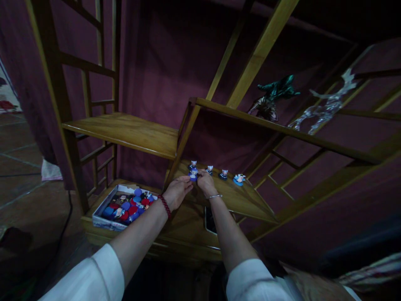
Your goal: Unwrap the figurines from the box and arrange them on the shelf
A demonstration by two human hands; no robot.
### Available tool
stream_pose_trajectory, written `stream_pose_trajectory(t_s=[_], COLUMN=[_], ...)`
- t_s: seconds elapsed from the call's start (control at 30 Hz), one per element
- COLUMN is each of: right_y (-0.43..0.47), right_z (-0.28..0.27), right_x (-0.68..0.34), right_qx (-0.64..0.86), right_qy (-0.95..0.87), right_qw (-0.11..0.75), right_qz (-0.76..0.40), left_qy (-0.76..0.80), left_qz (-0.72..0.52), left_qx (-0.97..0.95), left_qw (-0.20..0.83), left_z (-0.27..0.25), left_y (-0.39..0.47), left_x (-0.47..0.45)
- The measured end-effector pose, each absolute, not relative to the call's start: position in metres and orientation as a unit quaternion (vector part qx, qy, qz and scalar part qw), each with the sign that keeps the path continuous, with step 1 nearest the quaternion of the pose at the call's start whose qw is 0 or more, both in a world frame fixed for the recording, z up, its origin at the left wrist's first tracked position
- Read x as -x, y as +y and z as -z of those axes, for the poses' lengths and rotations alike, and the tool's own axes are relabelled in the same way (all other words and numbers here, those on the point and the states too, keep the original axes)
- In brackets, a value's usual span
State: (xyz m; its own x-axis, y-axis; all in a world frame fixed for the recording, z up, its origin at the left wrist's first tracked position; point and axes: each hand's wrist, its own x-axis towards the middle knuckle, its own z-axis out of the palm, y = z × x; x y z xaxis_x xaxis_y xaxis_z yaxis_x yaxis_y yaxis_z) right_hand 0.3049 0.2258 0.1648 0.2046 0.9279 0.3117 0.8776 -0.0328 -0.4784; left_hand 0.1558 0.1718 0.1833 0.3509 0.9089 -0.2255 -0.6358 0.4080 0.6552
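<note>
A small purple figurine (193, 174) is between my two hands at the front of the lower shelf. My left hand (178, 191), with a red bead bracelet at the wrist, grips it at its left side with the fingertips. At its right edge, the bent fingers of my right hand (206, 182) pinch it; a thin bracelet circles that wrist. Behind stands a dark-based figurine (193, 164). Along the shelf to the right are another figurine (209, 169), partly behind my right hand, a dark-based one (223, 174) and one on a blue base (239, 179).
A shallow box (97, 220) of red, blue and purple figurines sits at the lower left. A phone-like dark device (210, 220) lies below my right forearm. Overhead right, a green sculpture (275, 90) and a clear deer-shaped ornament (326, 104) stand on an upper shelf (238, 113).
</note>
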Motion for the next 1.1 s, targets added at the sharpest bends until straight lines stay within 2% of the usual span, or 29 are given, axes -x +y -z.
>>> stream_pose_trajectory(t_s=[0.27, 0.57, 0.83, 1.1], right_y=[0.230, 0.223, 0.219, 0.199], right_z=[-0.162, -0.157, -0.155, -0.154], right_x=[-0.308, -0.313, -0.312, -0.303], right_qx=[0.701, 0.692, 0.685, 0.711], right_qy=[-0.645, -0.596, -0.590, -0.552], right_qw=[0.300, 0.377, 0.394, 0.414], right_qz=[-0.040, -0.155, -0.168, -0.137], left_qy=[0.290, 0.284, 0.288, 0.334], left_qz=[-0.493, -0.488, -0.471, -0.551], left_qx=[-0.234, -0.244, -0.266, -0.298], left_qw=[0.786, 0.789, 0.790, 0.704], left_z=[-0.182, -0.179, -0.178, -0.167], left_y=[0.173, 0.175, 0.178, 0.172], left_x=[-0.156, -0.157, -0.156, -0.173])
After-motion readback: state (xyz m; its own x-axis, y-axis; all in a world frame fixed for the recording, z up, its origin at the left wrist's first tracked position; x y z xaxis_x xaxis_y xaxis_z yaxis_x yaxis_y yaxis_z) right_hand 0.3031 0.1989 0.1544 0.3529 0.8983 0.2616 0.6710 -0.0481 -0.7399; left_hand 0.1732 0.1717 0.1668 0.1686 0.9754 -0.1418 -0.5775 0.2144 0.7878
